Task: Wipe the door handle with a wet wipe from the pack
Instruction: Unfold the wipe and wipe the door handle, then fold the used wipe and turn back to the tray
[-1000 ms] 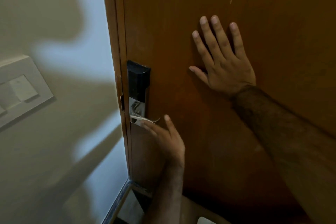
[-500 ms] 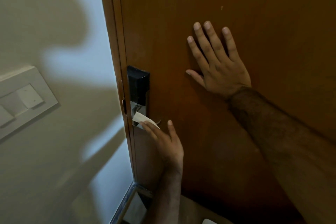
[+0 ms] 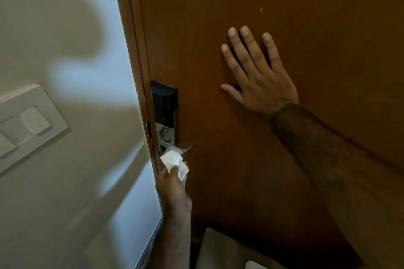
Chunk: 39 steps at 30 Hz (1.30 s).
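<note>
One wet wipe (image 3: 173,161), soft and limp, is pinched in the left hand (image 3: 173,190) just under the lever handle (image 3: 179,149). Right hand (image 3: 260,78) lies spread flat on the door (image 3: 306,17). Bunch the wipe for firmness; chrome is likely slippery.

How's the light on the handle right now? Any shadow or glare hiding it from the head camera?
Head view: dim, warm light; the handle shows a soft sheen, no harsh glare. A large shadow falls across the wall, not the lock. The wipe in the left hand reads bright and covers the handle's lower edge. The right hand is sharp; wide-angle bend curves the door edge.
</note>
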### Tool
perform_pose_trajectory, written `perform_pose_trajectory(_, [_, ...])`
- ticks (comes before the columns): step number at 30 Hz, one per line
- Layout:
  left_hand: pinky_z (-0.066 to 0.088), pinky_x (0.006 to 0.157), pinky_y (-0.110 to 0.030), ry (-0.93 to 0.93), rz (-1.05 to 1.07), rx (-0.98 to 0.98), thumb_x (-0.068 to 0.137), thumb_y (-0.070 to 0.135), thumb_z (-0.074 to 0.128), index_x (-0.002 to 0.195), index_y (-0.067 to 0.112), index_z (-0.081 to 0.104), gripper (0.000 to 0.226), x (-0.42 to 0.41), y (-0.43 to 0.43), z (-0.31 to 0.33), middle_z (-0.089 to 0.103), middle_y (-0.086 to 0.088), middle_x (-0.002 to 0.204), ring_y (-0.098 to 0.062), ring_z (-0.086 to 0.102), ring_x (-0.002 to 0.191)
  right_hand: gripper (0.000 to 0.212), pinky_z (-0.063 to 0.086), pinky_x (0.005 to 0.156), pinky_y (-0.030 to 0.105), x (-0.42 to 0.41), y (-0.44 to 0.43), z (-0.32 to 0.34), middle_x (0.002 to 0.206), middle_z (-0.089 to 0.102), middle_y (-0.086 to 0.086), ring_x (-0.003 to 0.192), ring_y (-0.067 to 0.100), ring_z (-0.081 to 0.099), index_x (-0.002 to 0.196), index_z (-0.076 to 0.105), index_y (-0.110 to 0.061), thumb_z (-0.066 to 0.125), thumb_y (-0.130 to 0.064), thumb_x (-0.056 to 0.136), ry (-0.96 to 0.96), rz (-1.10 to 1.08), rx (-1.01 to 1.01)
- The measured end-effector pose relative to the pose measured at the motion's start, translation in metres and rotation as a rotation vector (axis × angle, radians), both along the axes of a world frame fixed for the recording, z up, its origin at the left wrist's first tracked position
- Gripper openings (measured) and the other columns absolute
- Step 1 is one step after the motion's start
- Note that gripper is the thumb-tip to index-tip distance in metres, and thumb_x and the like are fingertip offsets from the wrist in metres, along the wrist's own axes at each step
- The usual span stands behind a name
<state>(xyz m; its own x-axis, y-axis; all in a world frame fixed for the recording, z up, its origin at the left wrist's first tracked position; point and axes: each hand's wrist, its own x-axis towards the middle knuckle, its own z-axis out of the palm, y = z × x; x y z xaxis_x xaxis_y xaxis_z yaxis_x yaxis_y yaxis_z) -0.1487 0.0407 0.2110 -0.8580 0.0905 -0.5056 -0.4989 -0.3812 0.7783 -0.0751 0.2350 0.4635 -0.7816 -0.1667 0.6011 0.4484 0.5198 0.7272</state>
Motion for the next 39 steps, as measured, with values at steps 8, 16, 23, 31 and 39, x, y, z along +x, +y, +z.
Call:
perform_pose_trajectory(8, [0.064,0.088,-0.045,0.038,-0.35,-0.104,0.086,0.021,0.083,0.105,0.022,0.076,0.021,0.015,-0.044,-0.023,0.075,-0.011,0.123,-0.031,0.069,0.117,0.078,0.008,0.131,0.056,0.004,-0.012,0.004,0.177,0.017,0.02,0.164,0.036,0.017,0.171,0.018,-0.006,0.028,-0.057,0.113,-0.001,0.037,-0.183])
perform_pose_trajectory(16, [0.062,0.076,-0.028,0.144,-0.695,0.072,0.089,0.017,0.079,0.119,0.01,0.072,0.032,0.027,-0.073,0.02,0.08,-0.011,0.117,-0.03,0.075,0.111,0.056,0.059,0.091,0.031,0.058,-0.12,-0.119,0.122,0.077,-0.003,0.107,0.015,0.073,0.131,0.074,-0.021,0.072,-0.061,0.092,0.037,-0.076,-1.963])
perform_pose_trajectory(23, [0.066,0.075,-0.035,0.144,-0.803,0.218,0.082,0.006,0.075,0.112,-0.002,0.067,0.032,0.034,-0.084,0.037,0.076,-0.028,0.117,-0.031,0.079,0.096,0.01,0.066,0.069,0.024,0.094,-0.143,-0.169,0.097,0.085,0.004,0.084,0.014,0.083,0.099,0.082,-0.019,0.082,-0.01,0.094,0.325,-0.044,-2.628])
perform_pose_trajectory(31, [0.063,0.082,-0.032,0.393,-0.986,0.142,0.086,0.009,0.075,0.098,0.014,0.082,0.015,0.041,-0.091,0.035,0.08,-0.014,0.108,-0.026,0.077,0.103,0.019,0.065,0.071,0.027,0.12,-0.151,-0.18,0.104,0.084,0.008,0.091,0.017,0.082,0.108,0.082,-0.011,0.067,-0.001,0.101,0.486,0.084,-2.723])
perform_pose_trajectory(39, [0.06,0.081,-0.023,0.649,-1.147,-0.052,0.095,-0.005,0.066,0.099,0.02,0.087,0.033,0.053,-0.091,0.04,0.082,-0.003,0.11,-0.015,0.075,0.108,0.02,0.066,0.072,0.029,0.147,-0.157,-0.197,0.1,0.085,0.008,0.092,0.02,0.083,0.111,0.08,-0.007,0.061,-0.004,0.105,0.725,0.16,-2.909])
